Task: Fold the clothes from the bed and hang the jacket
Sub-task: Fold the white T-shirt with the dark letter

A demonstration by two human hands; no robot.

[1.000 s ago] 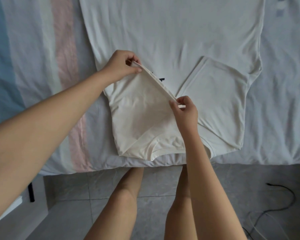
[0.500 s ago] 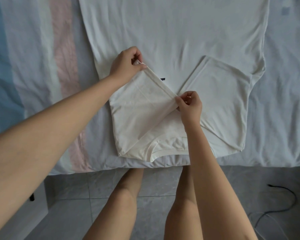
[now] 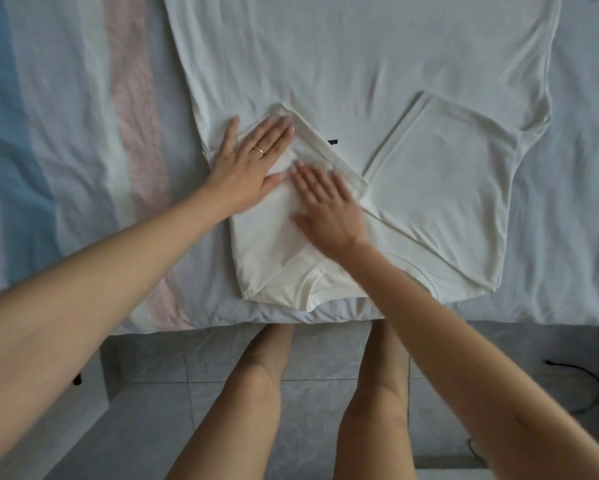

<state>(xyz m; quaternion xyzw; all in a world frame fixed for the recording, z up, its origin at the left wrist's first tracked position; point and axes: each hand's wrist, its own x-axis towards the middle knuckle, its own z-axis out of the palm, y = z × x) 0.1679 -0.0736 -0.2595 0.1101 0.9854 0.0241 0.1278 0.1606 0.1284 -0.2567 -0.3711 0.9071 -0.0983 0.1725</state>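
Now one white T-shirt (image 3: pixel 360 64) lies flat on the bed, both sleeves turned in. Two hands press flat, fingers straight, on one folded sleeve (image 3: pixel 266 244): left hand (image 3: pixel 246 164) at its far corner, right hand (image 3: pixel 325 202) touching beside it. Second sleeve (image 3: pixel 443 174) right of the hands. One ring (image 3: pixel 259 150) on left hand. Striped sheet (image 3: pixel 66 133) left of them.

A shirt (image 3: pixel 360 64) is spread on the bed (image 3: pixel 66 150), with its collar (image 3: pixel 311 296) laid at the near edge. Two sleeves are folded inward onto its body: the left sleeve (image 3: pixel 266 244) on one side and the right sleeve (image 3: pixel 447 174) on the other, their inner corners brought close together in the middle. Both hands are laid flat on the left sleeve, the left hand (image 3: pixel 246 164) placed behind and to the left of the right hand (image 3: pixel 325 206), just beside it. In front of the bed the floor (image 3: pixel 318 393) is seen, with a cable (image 3: pixel 592 386) laid on it at the far right.
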